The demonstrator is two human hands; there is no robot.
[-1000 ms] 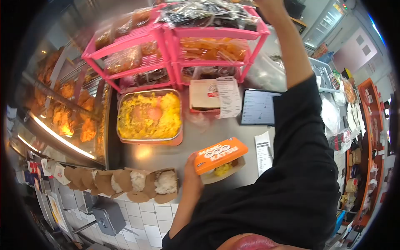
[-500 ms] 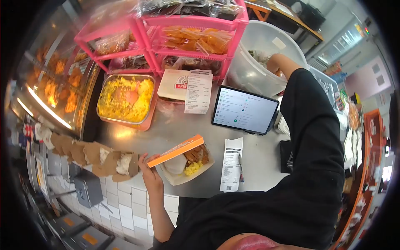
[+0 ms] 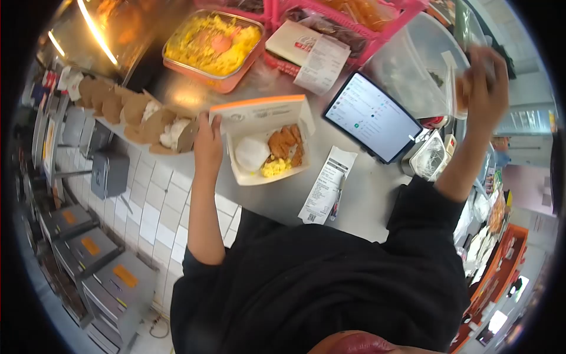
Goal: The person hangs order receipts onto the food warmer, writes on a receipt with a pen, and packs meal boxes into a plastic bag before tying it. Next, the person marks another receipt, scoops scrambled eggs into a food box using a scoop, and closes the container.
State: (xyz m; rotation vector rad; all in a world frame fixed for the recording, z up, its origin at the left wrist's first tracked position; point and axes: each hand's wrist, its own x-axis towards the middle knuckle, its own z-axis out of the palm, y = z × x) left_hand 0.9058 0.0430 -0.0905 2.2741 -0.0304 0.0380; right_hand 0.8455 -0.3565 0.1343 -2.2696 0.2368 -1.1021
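My left hand grips the left side of an open cardboard meal box, its thumb and fingers near the hinge of the lid. The orange-edged lid is raised at the back. Inside the box are a white mound of rice, pieces of brown fried chicken and a yellow scrambled heap. My right hand is raised beside the clear plastic bin. Its fingers are smeared by motion, so what they hold, if anything, cannot be made out.
Right of the box lie a printed receipt with a pen and a tablet. Behind stand a tray of yellow food, a carton with a receipt and a pink rack. Brown paper containers line the left edge.
My right hand has come up out of the clear bin to its right side. The box's lid has swung further open, showing more of the food. The camera view has turned and shifted.
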